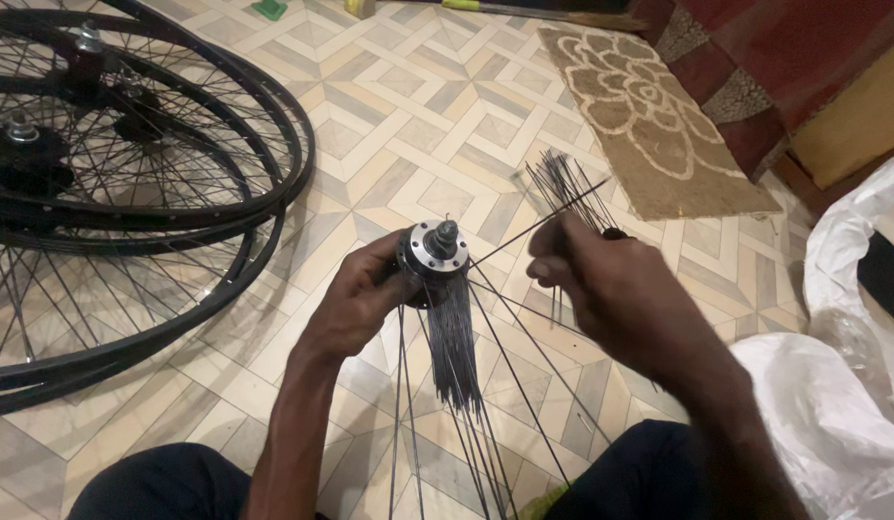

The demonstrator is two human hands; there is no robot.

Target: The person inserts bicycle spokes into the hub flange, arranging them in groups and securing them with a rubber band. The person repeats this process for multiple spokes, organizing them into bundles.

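The left hand is gripping one hub from the side, fingers curled round its body so the axle is pointing up toward the camera. The hub is sitting over the tiled floor, between the person's knees. A thick cluster of spokes is hanging down from its flange, too many and too close together to count, while several more are fanning out to the right and downward.

The right hand is closing tightly around a bundle of loose spokes, whose ends are sticking up behind the knuckles (again, too many to count). One single spoke is running from that hand's fingertips across to the hub.

To the left, at least three built wheels are lying stacked on the floor. One patterned mat is lying at the upper right, and white plastic sheeting is bunching at the right edge.
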